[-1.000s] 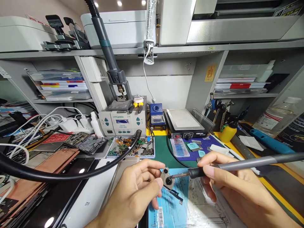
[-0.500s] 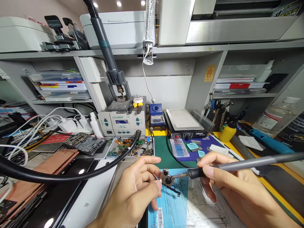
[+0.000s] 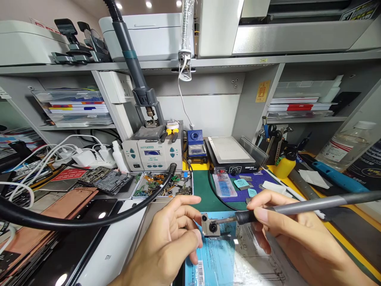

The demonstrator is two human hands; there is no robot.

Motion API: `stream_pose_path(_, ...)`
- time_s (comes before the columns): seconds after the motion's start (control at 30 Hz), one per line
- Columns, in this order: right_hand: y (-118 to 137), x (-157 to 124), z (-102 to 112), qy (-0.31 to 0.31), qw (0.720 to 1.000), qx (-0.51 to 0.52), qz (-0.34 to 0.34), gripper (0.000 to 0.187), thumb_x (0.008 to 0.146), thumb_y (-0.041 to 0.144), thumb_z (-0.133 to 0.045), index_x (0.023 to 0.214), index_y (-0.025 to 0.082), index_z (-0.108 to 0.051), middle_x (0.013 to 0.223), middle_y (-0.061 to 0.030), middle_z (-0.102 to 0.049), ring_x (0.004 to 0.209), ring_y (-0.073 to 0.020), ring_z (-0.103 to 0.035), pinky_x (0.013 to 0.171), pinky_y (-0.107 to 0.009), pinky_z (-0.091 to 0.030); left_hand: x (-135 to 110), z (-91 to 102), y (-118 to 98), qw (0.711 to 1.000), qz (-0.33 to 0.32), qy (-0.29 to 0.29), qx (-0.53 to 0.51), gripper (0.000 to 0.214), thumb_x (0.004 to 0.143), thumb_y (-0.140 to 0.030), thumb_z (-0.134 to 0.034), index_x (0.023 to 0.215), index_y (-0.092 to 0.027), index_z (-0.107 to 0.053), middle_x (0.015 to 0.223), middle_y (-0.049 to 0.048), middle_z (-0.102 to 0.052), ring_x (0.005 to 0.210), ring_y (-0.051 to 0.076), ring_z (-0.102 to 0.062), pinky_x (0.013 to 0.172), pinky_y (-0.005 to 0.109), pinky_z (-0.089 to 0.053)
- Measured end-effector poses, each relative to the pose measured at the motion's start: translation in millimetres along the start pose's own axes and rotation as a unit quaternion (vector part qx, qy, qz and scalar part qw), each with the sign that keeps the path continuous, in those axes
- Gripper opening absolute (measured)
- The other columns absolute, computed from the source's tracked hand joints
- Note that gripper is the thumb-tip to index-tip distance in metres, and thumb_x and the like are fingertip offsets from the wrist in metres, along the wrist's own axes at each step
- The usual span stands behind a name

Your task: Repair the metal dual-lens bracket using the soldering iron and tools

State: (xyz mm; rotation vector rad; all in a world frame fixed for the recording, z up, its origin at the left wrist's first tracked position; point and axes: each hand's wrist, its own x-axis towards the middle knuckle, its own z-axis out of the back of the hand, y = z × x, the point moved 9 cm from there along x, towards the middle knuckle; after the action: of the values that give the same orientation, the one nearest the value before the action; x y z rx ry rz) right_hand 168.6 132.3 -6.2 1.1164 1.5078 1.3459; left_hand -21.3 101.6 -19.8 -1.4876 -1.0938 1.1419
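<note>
Gripping a soldering iron [image 3: 303, 205], right fingers [image 3: 271, 221] point it at a camera module [image 3: 211, 227] — left fingers [image 3: 187, 240] alongside, grip unclear.

Pliers [image 3: 172, 131] atop grey station [image 3: 153, 153]; circuit boards [image 3: 149, 181] in tray [image 3: 192, 183].

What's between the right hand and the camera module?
The front of the tool, its ribbed grip and metal shaft, runs from the right hand toward the camera module, in the head view. Tip contact: unclear.
</note>
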Motion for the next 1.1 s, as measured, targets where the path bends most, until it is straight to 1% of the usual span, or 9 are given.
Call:
stream_pose_path(0.17, 0.9, -0.6, 0.0, -0.004, 1.000, 0.003, -0.003, 0.020, 0.081, 0.040, -0.072, 0.079, 0.020, -0.068, 0.056, 0.0013, -0.054, 0.051, -0.0134, -0.049, 0.047, -0.024, -0.042, -1.7, -3.1, -1.8, 1.000, 0.000, 0.012, 0.001, 0.048, 0.075, -0.026, -0.066, 0.117, -0.020, -0.044, 0.086, 0.0018, -0.057, 0.071, 0.016, -0.056, 0.053, 0.029, -0.048)
stream_pose_path(0.3, -0.3, -0.6, 0.5, -0.001, 1.000, 0.005, -0.004, 0.021, 0.081, 0.040, -0.072, 0.079, 0.020, -0.068, 0.056, 0.0013, -0.054, 0.051, -0.0133, -0.050, 0.047, -0.024, -0.043, -2.4, -3.7, -2.0, 1.000, -0.001, 0.013, -0.004, 0.051, 0.075, -0.027, -0.067, 0.120, -0.019, -0.043, 0.089, 0.0032, -0.057, 0.071, 0.016, -0.055, 0.053, 0.029, -0.049)
stream_pose_path(0.4, -0.4, -0.7, 0.4, -0.001, 1.000, 0.005, -0.004, 0.020, 0.081, 0.040, -0.072, 0.079, 0.020, -0.068, 0.056, 0.0013, -0.054, 0.051, -0.0131, -0.050, 0.047, -0.024, -0.042, -1.9, -4.3, -1.0, 1.000, -0.002, 0.022, -0.010, 0.054, 0.075, -0.027, -0.067, 0.123, -0.019, -0.042, 0.087, 0.0024, -0.057, 0.071, 0.017, -0.056, 0.053, 0.028, -0.048)
stream_pose_path(0.53, -0.5, -1.8, 0.5, -0.004, 1.000, 0.000, -0.004, 0.021, 0.080, 0.041, -0.073, 0.079, 0.020, -0.068, 0.055, 0.0014, -0.054, 0.050, -0.0133, -0.050, 0.047, -0.024, -0.042, -2.3, -4.6, -0.4, 1.000, -0.002, 0.027, 0.003, 0.052, 0.077, -0.027, -0.066, 0.122, -0.020, -0.041, 0.091, 0.0034, -0.058, 0.070, 0.016, -0.056, 0.055, 0.029, -0.049)
stream_pose_path(0.67, -1.7, -2.1, 0.9, -0.004, 1.000, -0.002, -0.005, 0.021, 0.080, 0.041, -0.072, 0.079, 0.020, -0.068, 0.055, 0.0012, -0.054, 0.050, -0.0135, -0.050, 0.047, -0.024, -0.042, -2.9, -5.7, 0.9, 0.999, -0.002, 0.035, 0.005, 0.053, 0.075, -0.028, -0.067, 0.121, -0.021, -0.042, 0.088, 0.0020, -0.057, 0.072, 0.017, -0.055, 0.055, 0.028, -0.048)
stream_pose_path(0.83, -1.9, -1.3, -0.3, 0.004, 1.000, 0.001, -0.005, 0.019, 0.082, 0.040, -0.071, 0.081, 0.021, -0.068, 0.057, 0.0015, -0.054, 0.052, -0.0134, -0.050, 0.049, -0.024, -0.042, -2.7, -3.2, 0.8, 1.000, -0.006, 0.024, 0.012, 0.052, 0.077, -0.028, -0.067, 0.123, -0.022, -0.043, 0.100, 0.0055, -0.055, 0.075, 0.017, -0.056, 0.055, 0.028, -0.049)
stream_pose_path(0.97, -1.5, -1.5, -0.1, 0.002, 1.000, -0.001, -0.005, 0.019, 0.082, 0.040, -0.071, 0.080, 0.021, -0.068, 0.057, 0.0013, -0.053, 0.052, -0.0138, -0.050, 0.048, -0.024, -0.042, -3.6, -5.7, -1.3, 0.999, -0.005, 0.038, 0.014, 0.053, 0.077, -0.029, -0.067, 0.124, -0.022, -0.042, 0.091, 0.0029, -0.055, 0.071, 0.016, -0.055, 0.056, 0.028, -0.048)
stream_pose_path(1.1, -0.8, -1.4, 0.1, -0.002, 1.000, -0.004, -0.004, 0.022, 0.080, 0.042, -0.072, 0.079, 0.020, -0.068, 0.056, 0.0007, -0.054, 0.052, -0.0142, -0.049, 0.047, -0.025, -0.043, -3.3, -4.0, -1.3, 0.999, -0.008, 0.030, 0.011, 0.056, 0.075, -0.030, -0.068, 0.125, -0.023, -0.043, 0.098, 0.0047, -0.054, 0.072, 0.016, -0.054, 0.055, 0.028, -0.048)
